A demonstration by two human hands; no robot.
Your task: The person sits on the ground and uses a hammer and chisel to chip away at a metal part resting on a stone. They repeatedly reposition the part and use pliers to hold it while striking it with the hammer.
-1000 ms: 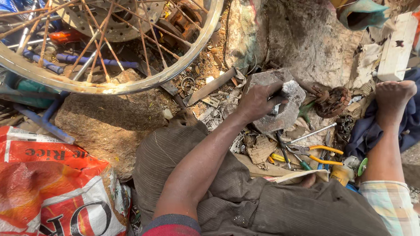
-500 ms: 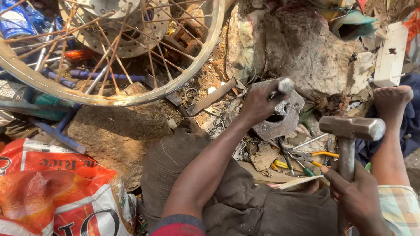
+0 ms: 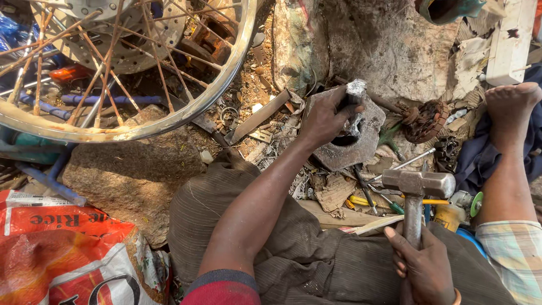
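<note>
Both hands gripping: my left hand [image 3: 324, 116] is pinning a grey metal piece [image 3: 354, 89] on the flat grey plate [image 3: 361, 144], my right hand [image 3: 423, 268] is holding the steel-headed hammer [image 3: 418, 183], needing a square strike.

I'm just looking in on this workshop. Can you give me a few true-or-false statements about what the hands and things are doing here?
1. The right hand grips a grey steel hammer. True.
2. The left hand holds a silvery metal part on a flat grey metal block. True.
3. The hammer head rests on the block. False: it is clear of it.
4. The rusty spoked wheel lies at the right. False: upper left.
</note>
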